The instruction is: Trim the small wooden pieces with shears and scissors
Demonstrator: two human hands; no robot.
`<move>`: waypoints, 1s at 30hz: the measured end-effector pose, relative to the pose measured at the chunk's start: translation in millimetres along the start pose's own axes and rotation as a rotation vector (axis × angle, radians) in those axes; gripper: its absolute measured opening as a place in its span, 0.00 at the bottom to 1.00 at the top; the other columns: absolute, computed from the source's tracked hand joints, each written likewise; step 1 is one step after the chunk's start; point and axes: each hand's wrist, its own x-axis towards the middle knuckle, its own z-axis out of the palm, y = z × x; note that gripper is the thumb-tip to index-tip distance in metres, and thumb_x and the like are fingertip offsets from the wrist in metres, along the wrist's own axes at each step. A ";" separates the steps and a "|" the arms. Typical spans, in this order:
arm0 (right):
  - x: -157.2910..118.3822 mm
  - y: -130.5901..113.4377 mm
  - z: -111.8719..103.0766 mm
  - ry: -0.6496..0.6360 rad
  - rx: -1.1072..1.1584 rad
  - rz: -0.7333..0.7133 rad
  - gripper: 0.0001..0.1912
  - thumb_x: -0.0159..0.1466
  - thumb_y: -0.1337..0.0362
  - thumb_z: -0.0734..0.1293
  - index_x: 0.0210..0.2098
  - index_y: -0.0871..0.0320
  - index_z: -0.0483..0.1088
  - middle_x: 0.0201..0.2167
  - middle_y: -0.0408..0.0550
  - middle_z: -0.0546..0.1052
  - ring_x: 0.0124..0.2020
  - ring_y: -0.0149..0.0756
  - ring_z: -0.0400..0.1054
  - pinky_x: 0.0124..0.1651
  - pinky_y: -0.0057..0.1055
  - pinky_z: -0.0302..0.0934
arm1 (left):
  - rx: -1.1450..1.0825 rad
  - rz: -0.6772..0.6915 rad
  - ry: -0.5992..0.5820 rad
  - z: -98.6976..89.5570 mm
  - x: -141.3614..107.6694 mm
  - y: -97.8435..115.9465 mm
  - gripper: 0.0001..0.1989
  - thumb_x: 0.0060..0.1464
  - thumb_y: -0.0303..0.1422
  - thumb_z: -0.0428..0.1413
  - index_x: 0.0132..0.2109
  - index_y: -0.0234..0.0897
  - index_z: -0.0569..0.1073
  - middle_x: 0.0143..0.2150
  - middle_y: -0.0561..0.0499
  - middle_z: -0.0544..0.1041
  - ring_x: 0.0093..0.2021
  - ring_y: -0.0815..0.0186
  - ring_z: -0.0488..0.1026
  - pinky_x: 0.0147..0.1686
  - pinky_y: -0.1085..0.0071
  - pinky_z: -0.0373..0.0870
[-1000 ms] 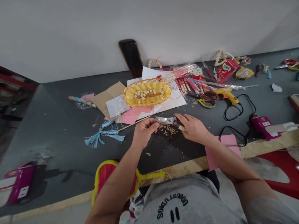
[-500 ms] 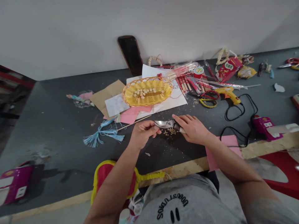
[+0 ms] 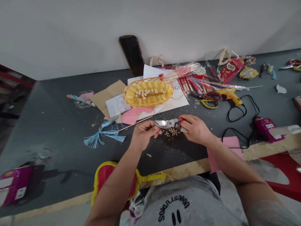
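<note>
My right hand (image 3: 195,129) is wrapped round the handles of metal pruning shears (image 3: 167,123), whose blades point left. Their tip meets the fingertips of my left hand (image 3: 144,134), which are pinched together on something too small to make out. Below the shears, small pale beads or cut pieces (image 3: 172,132) lie scattered on the dark table. Behind my hands a yellow woven basket (image 3: 150,99) holds more pale pieces. A thin stick (image 3: 135,123) lies behind my left hand, beside a blue tassel (image 3: 103,133).
A phone (image 3: 132,56) leans on the wall. Scissors (image 3: 210,103), a yellow glue gun (image 3: 231,95) with its cord and a red drink carton (image 3: 230,69) lie to the right. A purple box (image 3: 17,185) stands at the left, and a red-yellow fan (image 3: 103,175) at the front edge.
The fingers of my right hand have drawn in round the handles, and a red part of the handle now shows. The shears have tilted slightly. My left hand is almost unmoved.
</note>
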 end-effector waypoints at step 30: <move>3.2 -9.8 -8.1 -0.168 -0.108 0.045 0.15 0.66 0.64 0.62 0.52 0.57 0.70 0.68 0.57 0.61 0.57 0.51 0.60 0.52 0.47 0.59 | 0.184 0.096 -0.019 0.7 0.0 -12.1 0.13 0.51 0.41 0.65 0.30 0.35 0.78 0.25 0.50 0.78 0.22 0.71 0.67 0.24 0.74 0.62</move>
